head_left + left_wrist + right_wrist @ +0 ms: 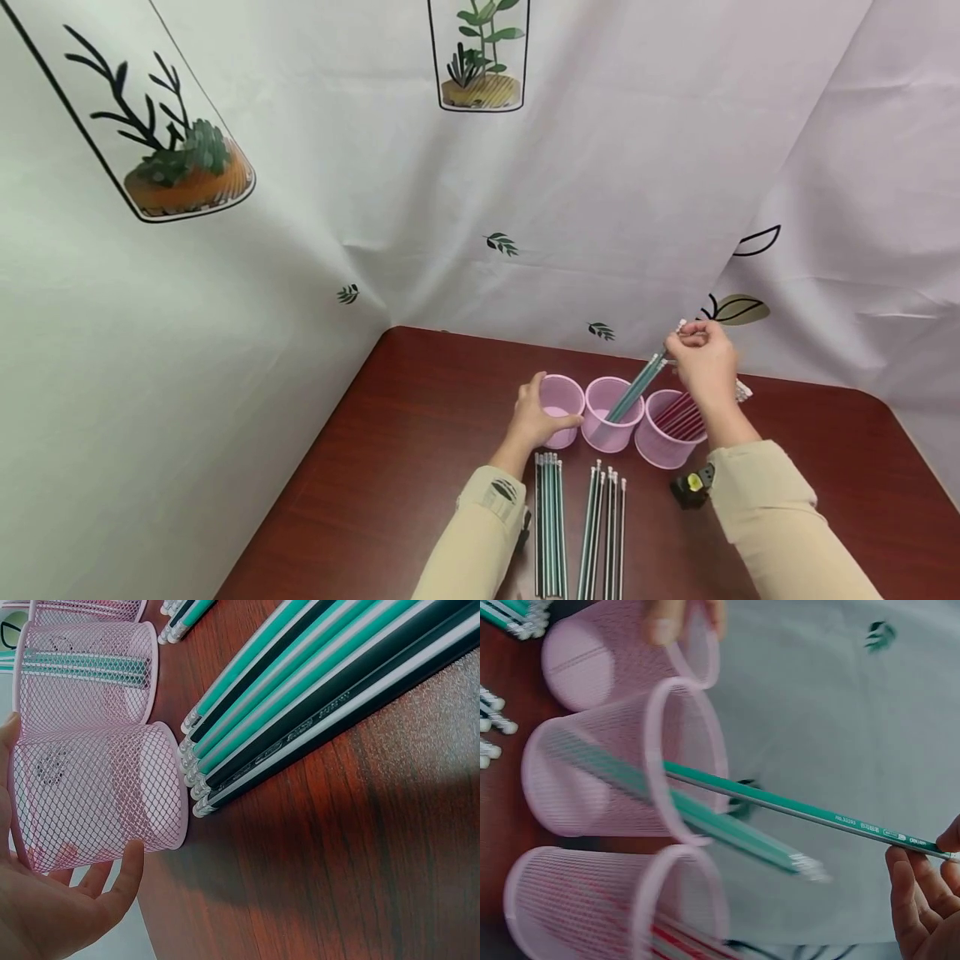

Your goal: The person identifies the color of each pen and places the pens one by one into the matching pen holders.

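Observation:
Three pink mesh pencil cups stand in a row. My left hand [534,421] holds the left cup [97,799], thumb and fingers spread around its side and rim. My right hand [705,358] pinches a green pencil [795,810] near its eraser end, above the middle cup [611,439]; the pencil slants out of that cup's mouth. Other green pencils [742,840] lean inside the same cup, white eraser ends up. Red pencils [681,417] fill the right cup [660,450], partly covered by my right forearm in the head view.
In front of the cups, a row of green and black pencils [551,525] lies beside a second group of pencils [602,533] on the dark red wooden table [420,433]. A small black object with a yellow spot [690,490] is by the right sleeve. Printed white cloth [600,208] hangs behind.

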`<state>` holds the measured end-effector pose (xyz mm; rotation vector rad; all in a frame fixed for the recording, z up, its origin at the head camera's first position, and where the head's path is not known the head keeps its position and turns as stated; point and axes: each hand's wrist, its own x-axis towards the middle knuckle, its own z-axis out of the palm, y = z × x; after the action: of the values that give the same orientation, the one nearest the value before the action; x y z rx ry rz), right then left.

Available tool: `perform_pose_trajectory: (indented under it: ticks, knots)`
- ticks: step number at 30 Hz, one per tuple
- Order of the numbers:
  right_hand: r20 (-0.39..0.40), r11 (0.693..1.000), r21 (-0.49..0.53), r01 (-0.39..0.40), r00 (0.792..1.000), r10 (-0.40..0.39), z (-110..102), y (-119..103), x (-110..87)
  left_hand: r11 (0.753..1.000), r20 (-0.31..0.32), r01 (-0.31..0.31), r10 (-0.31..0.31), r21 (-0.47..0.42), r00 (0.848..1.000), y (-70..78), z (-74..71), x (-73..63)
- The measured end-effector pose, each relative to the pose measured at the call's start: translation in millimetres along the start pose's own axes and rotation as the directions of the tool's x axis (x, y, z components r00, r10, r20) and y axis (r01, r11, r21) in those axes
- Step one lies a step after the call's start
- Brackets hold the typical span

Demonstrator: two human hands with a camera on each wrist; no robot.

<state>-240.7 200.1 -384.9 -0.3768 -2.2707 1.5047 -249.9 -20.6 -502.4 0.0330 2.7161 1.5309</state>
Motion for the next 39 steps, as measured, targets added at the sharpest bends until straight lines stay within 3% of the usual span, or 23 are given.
perform_pose_trajectory:
  ticks: [3,12,31,37,39]
  knots:
    - [0.020,1.000,-0.018,-0.024,0.999,0.025,7.3,16.2,-2.1,1.000,0.000,-0.002,0.002,-0.001,1.000,-0.6,0.3,0.5]
    - [0.012,0.976,-0.215,-0.041,0.999,0.045,17.6,44.4,-7.2,1.000,-0.003,-0.001,0.001,0.004,1.000,0.2,0.0,0.0]
    - [0.057,0.966,-0.246,-0.072,0.994,0.089,19.1,52.7,-11.9,1.000,-0.006,-0.007,0.007,0.007,1.000,0.4,0.7,-0.1]
    - [0.024,0.972,-0.237,-0.010,1.000,0.016,13.0,43.9,-25.5,1.000,-0.001,-0.006,0.006,0.009,1.000,-0.6,1.2,0.1]
    - [0.065,0.975,-0.219,0.048,0.997,-0.034,13.0,40.8,-37.5,1.000,-0.003,-0.005,0.005,0.008,1.000,-0.9,1.3,-0.4]
